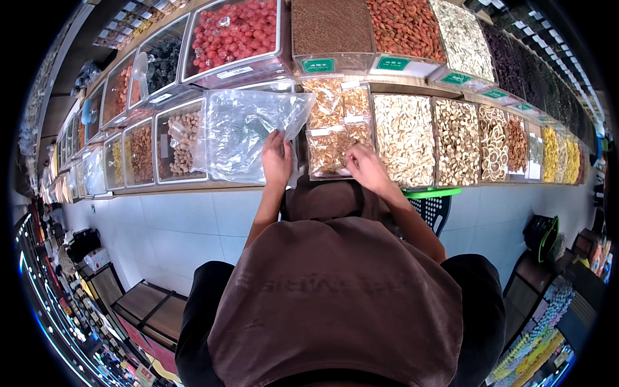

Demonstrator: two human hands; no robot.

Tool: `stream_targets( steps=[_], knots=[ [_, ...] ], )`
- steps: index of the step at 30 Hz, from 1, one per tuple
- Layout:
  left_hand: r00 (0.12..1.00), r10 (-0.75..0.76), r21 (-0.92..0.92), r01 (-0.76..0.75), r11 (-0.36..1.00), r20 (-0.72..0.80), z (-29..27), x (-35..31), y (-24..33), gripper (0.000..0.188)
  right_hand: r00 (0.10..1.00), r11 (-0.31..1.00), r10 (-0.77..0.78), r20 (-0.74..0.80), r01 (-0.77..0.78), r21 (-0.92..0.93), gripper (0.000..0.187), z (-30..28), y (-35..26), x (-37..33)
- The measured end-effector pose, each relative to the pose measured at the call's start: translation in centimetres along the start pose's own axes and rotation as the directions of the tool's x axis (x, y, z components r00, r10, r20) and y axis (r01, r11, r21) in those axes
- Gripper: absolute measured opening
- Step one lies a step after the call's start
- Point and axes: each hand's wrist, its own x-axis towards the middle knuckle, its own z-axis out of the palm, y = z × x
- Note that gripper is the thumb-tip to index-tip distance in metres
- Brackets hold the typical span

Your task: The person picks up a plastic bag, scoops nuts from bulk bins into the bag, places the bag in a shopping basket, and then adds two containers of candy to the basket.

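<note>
Two rows of clear bins [235, 76] on a wooden surface [407, 82], bending away toward both sides under the fisheye. Back row, left to right: dark dried fruit [164, 58] with a pale scoop [141, 68] at the bin's left end, glossy red fruit [235, 29], fine brown seeds [332, 29], red-orange dried pieces [403, 29], whitish flakes [461, 39], near-black goods [516, 64]. Green labels on several fronts from the seeds rightward. Front row: brown nuts [184, 122] to the left, pale slices [403, 138] to the right, then small mottled pieces [456, 142], pale rings [494, 142], yellow goods [561, 155] farther along.

Between nuts and slices: a big clear plastic bag [235, 138], loosely spread over the front row, and just right of it a bin of packets [325, 151] with orange-brown contents. Bag overlaps the packets at its upper right corner.

Left hand [277, 161]: at the bag's right part, fingers close together, partly bent. Can't tell about a pinch on the film. Right hand [366, 168]: at the lower right of the packets, fingers curled in. Can't confirm a hold on anything.

Room: pale tiled floor [180, 219] beyond the surface edge. Black perforated item [431, 213] with a green rim, partly behind the right forearm. Lower left, a brown-topped stand [148, 309]; lower right, shelving with blue and yellow packs [548, 322].
</note>
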Motion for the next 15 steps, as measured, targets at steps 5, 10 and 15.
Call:
stream_targets(
  steps=[5,10,15],
  knots=[
    [0.991,0.125,0.192,-0.131,0.973,0.045,1.3,-1.5,-0.7,0.048,0.983,0.959,-0.077,0.169,0.119,-0.257,0.035,3.3,1.2,-3.7],
    [0.993,0.114,0.209,-0.119,0.971,0.037,1.4,-1.4,-0.4,0.046,0.979,0.942,0.02,0.201,0.049,-0.331,0.036,4.5,2.3,-4.6],
    [0.99,0.141,0.201,-0.142,0.969,0.019,1.4,-1.5,-0.4,0.047,0.983,0.912,-0.033,0.181,0.104,-0.396,0.034,6.0,3.3,-5.5]
  ],
)
